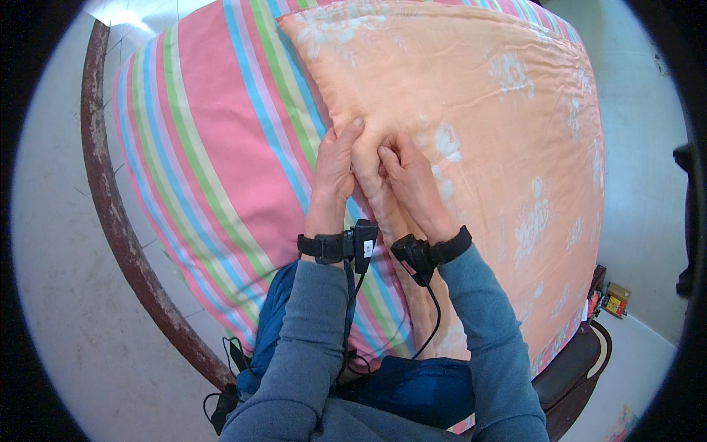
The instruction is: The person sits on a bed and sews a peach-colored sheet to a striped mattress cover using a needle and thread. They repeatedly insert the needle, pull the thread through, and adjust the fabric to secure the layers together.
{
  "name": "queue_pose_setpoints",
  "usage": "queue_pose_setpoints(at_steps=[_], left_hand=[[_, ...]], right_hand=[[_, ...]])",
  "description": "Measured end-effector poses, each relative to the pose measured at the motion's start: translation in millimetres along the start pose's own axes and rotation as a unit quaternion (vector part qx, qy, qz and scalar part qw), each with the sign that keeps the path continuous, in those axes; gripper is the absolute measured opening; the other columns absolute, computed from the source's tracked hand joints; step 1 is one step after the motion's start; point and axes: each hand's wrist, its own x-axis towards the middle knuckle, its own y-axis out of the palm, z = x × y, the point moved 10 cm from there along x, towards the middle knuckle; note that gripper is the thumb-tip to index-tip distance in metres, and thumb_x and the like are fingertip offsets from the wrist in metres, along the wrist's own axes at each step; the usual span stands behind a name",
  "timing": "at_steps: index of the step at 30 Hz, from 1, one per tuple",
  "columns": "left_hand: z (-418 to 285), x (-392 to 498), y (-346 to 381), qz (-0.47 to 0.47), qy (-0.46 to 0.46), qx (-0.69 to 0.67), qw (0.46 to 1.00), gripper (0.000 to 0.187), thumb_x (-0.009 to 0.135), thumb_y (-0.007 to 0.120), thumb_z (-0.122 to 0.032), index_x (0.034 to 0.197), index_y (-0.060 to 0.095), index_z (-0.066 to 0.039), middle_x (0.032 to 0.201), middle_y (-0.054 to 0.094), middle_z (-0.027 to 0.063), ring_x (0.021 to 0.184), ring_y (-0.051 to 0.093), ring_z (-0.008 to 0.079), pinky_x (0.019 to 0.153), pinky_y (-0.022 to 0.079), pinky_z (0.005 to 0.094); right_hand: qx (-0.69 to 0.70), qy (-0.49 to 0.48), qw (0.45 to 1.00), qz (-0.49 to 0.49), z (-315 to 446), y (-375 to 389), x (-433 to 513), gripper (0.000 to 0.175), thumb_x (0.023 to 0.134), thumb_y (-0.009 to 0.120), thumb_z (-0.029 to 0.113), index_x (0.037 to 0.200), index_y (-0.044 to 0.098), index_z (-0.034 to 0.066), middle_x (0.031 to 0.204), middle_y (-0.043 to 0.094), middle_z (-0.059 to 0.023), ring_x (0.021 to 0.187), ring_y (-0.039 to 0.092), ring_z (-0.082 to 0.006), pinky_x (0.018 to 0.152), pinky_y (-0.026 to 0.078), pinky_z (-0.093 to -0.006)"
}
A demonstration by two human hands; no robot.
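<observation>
A peach quilt (486,127) with pale flower patterns lies over a striped pink, blue and green bed sheet (221,127). My left hand (334,166) grips the quilt's left edge, thumb on top and the fingers hidden beneath. Just to its right, my right hand (409,177) pinches a raised fold of the same quilt between thumb and curled fingers. Below my hands the quilt's edge runs in a rolled fold towards my lap. Each wrist wears a black strap with a small cabled device.
A dark brown chair (571,359) stands at the lower right, by a small yellow and red box (616,300). Along the left runs a worn brown edge (110,182), bent by the lens, beside tiled floor. A pale wall (635,166) borders the bed's right side.
</observation>
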Motion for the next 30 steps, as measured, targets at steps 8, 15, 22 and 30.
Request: queue_pose_setpoints(at_steps=[8, 15, 22, 30], left_hand=[[3, 0, 0, 0.015, -0.009, 0.028, 0.999, 0.031, 0.084, 0.061, -0.012, 0.111, 0.052, -0.001, 0.102, 0.061, 0.0083, 0.086, 0.061, 0.0158, 0.075, 0.050, 0.0273], [-1, 2, -5, 0.001, 0.032, 0.061, 0.998, 0.030, 0.084, 0.061, -0.012, 0.110, 0.052, -0.001, 0.102, 0.061, 0.0074, 0.087, 0.059, 0.0136, 0.077, 0.049, 0.0258], [-5, 4, -6, 0.003, 0.055, 0.082, 0.995, 0.030, 0.085, 0.057, -0.009, 0.113, 0.051, 0.001, 0.103, 0.060, 0.0075, 0.089, 0.058, 0.0139, 0.078, 0.048, 0.0266], [-12, 5, -6, -0.006, 0.066, 0.087, 0.994, 0.033, 0.085, 0.057, -0.012, 0.114, 0.050, 0.001, 0.105, 0.059, 0.0081, 0.093, 0.057, 0.0147, 0.081, 0.046, 0.0280]], right_hand=[[-0.054, -0.016, 0.998, 0.001, 15, 0, 23, 0.014, 0.090, 0.048, 0.014, 0.091, 0.045, 0.0002, 0.071, 0.056, -0.0096, 0.059, 0.057, -0.0148, 0.052, 0.046, -0.0257], [-0.274, -0.180, 0.945, -0.006, 67, -3, 34, 0.015, 0.085, 0.052, 0.014, 0.091, 0.052, 0.0009, 0.076, 0.058, -0.0177, 0.061, 0.057, -0.0328, 0.056, 0.046, -0.0369], [-0.148, -0.135, 0.980, 0.010, 82, -13, 67, 0.019, 0.090, 0.049, 0.022, 0.088, 0.053, 0.0033, 0.078, 0.063, -0.0117, 0.063, 0.062, -0.0182, 0.055, 0.048, -0.0293], [0.200, -0.155, 0.961, -0.111, 114, -122, 75, 0.017, 0.092, 0.048, 0.022, 0.097, 0.051, 0.0063, 0.071, 0.054, -0.0010, 0.060, 0.052, -0.0078, 0.057, 0.048, -0.0216]])
